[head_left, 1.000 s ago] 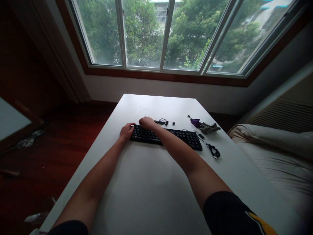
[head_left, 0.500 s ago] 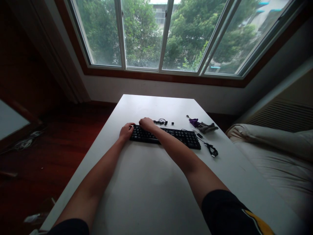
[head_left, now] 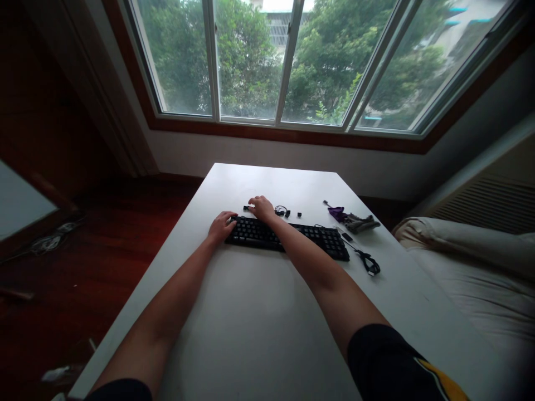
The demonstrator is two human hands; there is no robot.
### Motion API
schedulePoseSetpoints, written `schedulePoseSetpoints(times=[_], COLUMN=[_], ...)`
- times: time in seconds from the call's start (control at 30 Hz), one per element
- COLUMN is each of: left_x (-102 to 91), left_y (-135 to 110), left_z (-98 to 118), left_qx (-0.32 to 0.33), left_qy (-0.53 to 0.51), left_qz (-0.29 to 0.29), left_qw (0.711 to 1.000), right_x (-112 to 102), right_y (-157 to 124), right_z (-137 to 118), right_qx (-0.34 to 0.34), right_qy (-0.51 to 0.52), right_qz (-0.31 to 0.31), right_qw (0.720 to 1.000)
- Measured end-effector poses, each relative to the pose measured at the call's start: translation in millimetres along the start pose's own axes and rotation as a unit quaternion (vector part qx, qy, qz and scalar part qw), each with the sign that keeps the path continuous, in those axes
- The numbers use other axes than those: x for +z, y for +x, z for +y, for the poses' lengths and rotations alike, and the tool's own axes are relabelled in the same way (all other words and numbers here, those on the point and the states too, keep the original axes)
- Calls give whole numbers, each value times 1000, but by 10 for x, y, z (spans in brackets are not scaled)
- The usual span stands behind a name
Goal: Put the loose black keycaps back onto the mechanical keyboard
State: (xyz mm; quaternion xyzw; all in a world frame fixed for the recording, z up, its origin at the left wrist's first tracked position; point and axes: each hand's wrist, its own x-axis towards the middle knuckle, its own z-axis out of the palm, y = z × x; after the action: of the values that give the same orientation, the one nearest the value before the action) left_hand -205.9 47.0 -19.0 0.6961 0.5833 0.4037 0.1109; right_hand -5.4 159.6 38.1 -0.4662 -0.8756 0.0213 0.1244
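A black keyboard (head_left: 309,238) lies across the white table (head_left: 251,317). My left hand (head_left: 221,225) sits on the keyboard's left end, fingers curled over its corner. My right hand (head_left: 263,208) is just past the keyboard's far edge, fingers bent and pinched together. A small black piece (head_left: 247,208) shows at its fingertips; I cannot make out what it is. My right forearm crosses the middle of the keyboard and hides part of it.
Small black parts (head_left: 282,211) lie beyond the keyboard. To the right are a purple item (head_left: 336,212), a grey bundle (head_left: 361,223) and a coiled black cable (head_left: 368,260). A bed (head_left: 468,273) adjoins the table's right side. Dark wooden floor lies to the left.
My right hand has moved from the keyboard's top rows to just past its far edge, with a small black piece now at its fingertips. The left hand stays put.
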Motion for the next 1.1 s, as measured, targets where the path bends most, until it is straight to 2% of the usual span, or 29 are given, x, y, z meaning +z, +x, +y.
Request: schedulePoseSetpoints(times=[0.1, 0.23, 0.33, 0.5, 0.67, 0.83, 1.1], left_x=[18, 26, 12, -41, -63, -41, -54], left_y=[2, -7, -6, 1, -14, 6, 14], left_z=[-14, -19, -23, -28, 9, -12, -53], left_qx=[37, 43, 41, 53, 74, 58, 44], left_qy=[16, 53, 68, 43, 53, 22, -42], left_qz=[-36, -79, -91, -111, -142, -127, -91], left_qw=[999, 994, 993, 991, 986, 990, 994], right_x=[101, 195, 206, 79, -119, -178, -102], right_y=[70, 144, 167, 155, 65, -63, -63], right_z=[-50, -143, -194, -155, 29, 150, 108], right_qx=[-21, 1, 7, -19, -87, -113, -98], right_qy=[-24, -40, -48, -36, 18, 70, 68], right_qz=[-3, -12, -24, 3, -48, -108, -117], right_qw=[999, 999, 999, 999, 995, 985, 986])
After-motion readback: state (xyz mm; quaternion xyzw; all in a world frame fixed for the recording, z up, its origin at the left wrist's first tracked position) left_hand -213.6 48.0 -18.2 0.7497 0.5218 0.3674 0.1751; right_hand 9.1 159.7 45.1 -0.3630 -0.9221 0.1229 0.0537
